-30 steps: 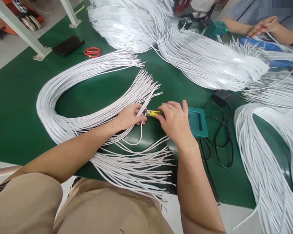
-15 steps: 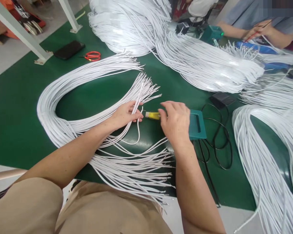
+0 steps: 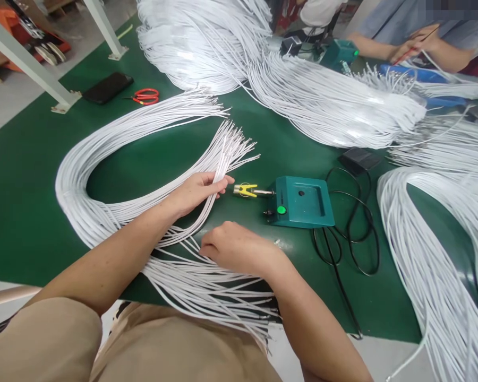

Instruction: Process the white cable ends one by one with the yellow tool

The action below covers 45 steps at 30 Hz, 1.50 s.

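Note:
My left hand (image 3: 195, 193) is closed around several white cables (image 3: 220, 168), whose tips stick up above the thumb. Lower and to the right, my right hand (image 3: 239, 246) has curled fingers pinched at a white cable (image 3: 189, 245) of the nearer spread; its fingertips are partly hidden. A small teal machine (image 3: 302, 199) with a green button stands to the right of my left hand. From its side a metal shaft carries a yellow clip (image 3: 246, 190), apart from both hands. The curved cable bundle (image 3: 74, 180) loops around on the left.
Large heaps of white cable (image 3: 207, 48) lie at the back, and another bundle (image 3: 414, 228) hangs at the right. Red scissors (image 3: 146, 96) and a black phone (image 3: 108, 88) rest at the back left. A black cord (image 3: 366, 233) coils beside the machine. Across the table, a co-worker's hands (image 3: 416, 45) hold a thin red tool.
My right hand has moved from the yellow clip down and left to the nearer cables, uncovering the machine. The loose cable end near the clip now lies in with those in my left hand.

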Motion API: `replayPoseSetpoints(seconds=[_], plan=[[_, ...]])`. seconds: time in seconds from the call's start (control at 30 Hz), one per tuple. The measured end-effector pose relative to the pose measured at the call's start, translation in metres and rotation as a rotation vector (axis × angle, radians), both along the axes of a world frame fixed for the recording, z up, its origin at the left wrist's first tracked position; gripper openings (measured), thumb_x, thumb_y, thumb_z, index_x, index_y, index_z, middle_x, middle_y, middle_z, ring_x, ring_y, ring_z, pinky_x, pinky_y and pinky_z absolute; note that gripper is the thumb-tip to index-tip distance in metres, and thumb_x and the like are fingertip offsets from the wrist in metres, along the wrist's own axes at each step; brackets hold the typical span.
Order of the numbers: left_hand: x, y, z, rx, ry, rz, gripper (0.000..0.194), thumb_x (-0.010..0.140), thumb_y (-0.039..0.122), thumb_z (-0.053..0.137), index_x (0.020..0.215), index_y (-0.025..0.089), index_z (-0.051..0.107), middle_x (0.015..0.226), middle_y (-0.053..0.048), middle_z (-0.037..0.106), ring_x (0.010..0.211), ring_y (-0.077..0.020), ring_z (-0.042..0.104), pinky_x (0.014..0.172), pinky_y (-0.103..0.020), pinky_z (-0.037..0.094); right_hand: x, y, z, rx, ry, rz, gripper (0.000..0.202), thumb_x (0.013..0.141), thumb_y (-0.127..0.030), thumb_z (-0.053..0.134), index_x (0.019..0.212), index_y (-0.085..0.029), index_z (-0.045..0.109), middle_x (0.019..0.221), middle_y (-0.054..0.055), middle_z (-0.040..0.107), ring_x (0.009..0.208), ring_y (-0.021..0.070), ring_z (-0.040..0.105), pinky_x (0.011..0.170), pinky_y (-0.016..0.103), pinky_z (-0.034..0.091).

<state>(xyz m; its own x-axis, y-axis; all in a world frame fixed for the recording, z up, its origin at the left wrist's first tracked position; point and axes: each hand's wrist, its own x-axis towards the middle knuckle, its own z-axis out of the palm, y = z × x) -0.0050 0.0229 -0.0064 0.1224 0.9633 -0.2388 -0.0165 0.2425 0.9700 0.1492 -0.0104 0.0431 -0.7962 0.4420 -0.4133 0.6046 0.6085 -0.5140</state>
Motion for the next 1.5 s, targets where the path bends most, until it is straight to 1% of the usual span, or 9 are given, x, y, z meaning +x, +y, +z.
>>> replayPoseSetpoints(seconds=[0.07, 0.2, 0.27, 0.43, 0.67, 0.83, 1.17, 1.3, 1.5], plan=[[0.000, 0.000, 0.000, 0.009, -0.002, -0.007, 0.043, 0.069, 0.042, 0.077, 0.102, 0.015, 0.071, 0.082, -0.003, 0.069, 0.071, -0.0116, 0.060, 0.071, -0.026, 0.050, 0.007, 0.010, 0.002, -0.019, 0.140, -0.167, 0.029, 0.088, -0.024, 0.051, 0.063, -0.018, 0.065, 0.062, 0.003, 0.065, 0.054, 0.0137, 0.055, 0.053, 0.026, 0.038], [0.004, -0.002, 0.001, 0.005, -0.074, -0.052, 0.046, 0.063, 0.032, 0.082, 0.103, 0.015, 0.068, 0.085, -0.003, 0.071, 0.072, -0.0134, 0.065, 0.074, -0.029, 0.054, 0.021, 0.034, -0.006, -0.021, 0.608, -0.853, 0.022, 0.088, -0.037, 0.053, 0.077, -0.020, 0.063, 0.061, -0.002, 0.062, 0.046, 0.0090, 0.049, 0.047, 0.023, 0.039], [0.006, -0.004, 0.002, -0.005, -0.067, -0.105, 0.043, 0.063, 0.030, 0.082, 0.100, 0.015, 0.067, 0.084, -0.004, 0.072, 0.073, -0.0147, 0.068, 0.075, -0.030, 0.055, 0.025, 0.043, -0.013, -0.094, 0.782, -0.992, 0.019, 0.084, -0.039, 0.058, 0.085, -0.020, 0.062, 0.062, -0.004, 0.060, 0.044, 0.0079, 0.048, 0.043, 0.021, 0.038], [0.009, -0.006, 0.003, 0.031, -0.118, -0.095, 0.034, 0.070, 0.032, 0.078, 0.096, 0.014, 0.065, 0.090, -0.005, 0.072, 0.082, -0.0150, 0.069, 0.075, -0.027, 0.054, 0.021, 0.045, -0.017, -0.193, 0.888, -0.969, 0.017, 0.078, -0.032, 0.063, 0.072, -0.017, 0.061, 0.058, -0.004, 0.057, 0.049, 0.0074, 0.049, 0.047, 0.019, 0.043], [0.010, -0.006, 0.003, -0.026, -0.124, -0.075, 0.031, 0.064, 0.029, 0.082, 0.083, 0.012, 0.064, 0.074, -0.001, 0.069, 0.068, -0.0127, 0.066, 0.071, -0.029, 0.054, 0.017, 0.045, -0.018, -0.190, 0.992, -1.037, 0.021, 0.073, -0.036, 0.070, 0.076, -0.018, 0.061, 0.063, -0.005, 0.057, 0.051, 0.0070, 0.049, 0.048, 0.020, 0.043], [0.013, -0.006, 0.005, 0.026, -0.177, -0.029, 0.030, 0.069, 0.032, 0.078, 0.087, 0.014, 0.062, 0.080, -0.001, 0.068, 0.077, -0.0146, 0.068, 0.075, -0.029, 0.053, 0.018, 0.045, -0.019, -0.215, 1.029, -1.045, 0.025, 0.069, -0.038, 0.074, 0.069, -0.017, 0.061, 0.063, -0.005, 0.057, 0.051, 0.0068, 0.048, 0.048, 0.021, 0.042], [0.017, -0.006, 0.006, 0.133, -0.022, 0.046, 0.028, 0.067, 0.031, 0.076, 0.077, 0.015, 0.056, 0.075, 0.001, 0.065, 0.070, -0.0120, 0.063, 0.071, -0.027, 0.050, 0.014, 0.045, -0.026, -0.278, 1.094, -1.049, 0.019, 0.073, -0.036, 0.070, 0.077, -0.018, 0.068, 0.065, -0.003, 0.059, 0.052, 0.0079, 0.047, 0.053, 0.023, 0.044], [0.016, -0.007, 0.005, 0.169, -0.086, 0.029, 0.026, 0.069, 0.030, 0.075, 0.079, 0.015, 0.055, 0.079, 0.002, 0.065, 0.072, -0.0107, 0.063, 0.074, -0.026, 0.050, 0.015, 0.046, -0.025, -0.374, 1.115, -1.019, 0.016, 0.076, -0.033, 0.067, 0.078, -0.017, 0.069, 0.062, -0.004, 0.057, 0.052, 0.0077, 0.047, 0.054, 0.023, 0.041], [0.018, -0.008, 0.007, 0.233, -0.132, -0.012, 0.022, 0.076, 0.025, 0.070, 0.077, 0.016, 0.051, 0.074, 0.002, 0.064, 0.069, -0.0094, 0.062, 0.073, -0.026, 0.050, 0.014, 0.045, -0.020, -0.595, 1.123, -1.041, 0.013, 0.071, -0.027, 0.068, 0.065, -0.017, 0.063, 0.055, -0.005, 0.050, 0.051, 0.0077, 0.044, 0.052, 0.023, 0.038]])
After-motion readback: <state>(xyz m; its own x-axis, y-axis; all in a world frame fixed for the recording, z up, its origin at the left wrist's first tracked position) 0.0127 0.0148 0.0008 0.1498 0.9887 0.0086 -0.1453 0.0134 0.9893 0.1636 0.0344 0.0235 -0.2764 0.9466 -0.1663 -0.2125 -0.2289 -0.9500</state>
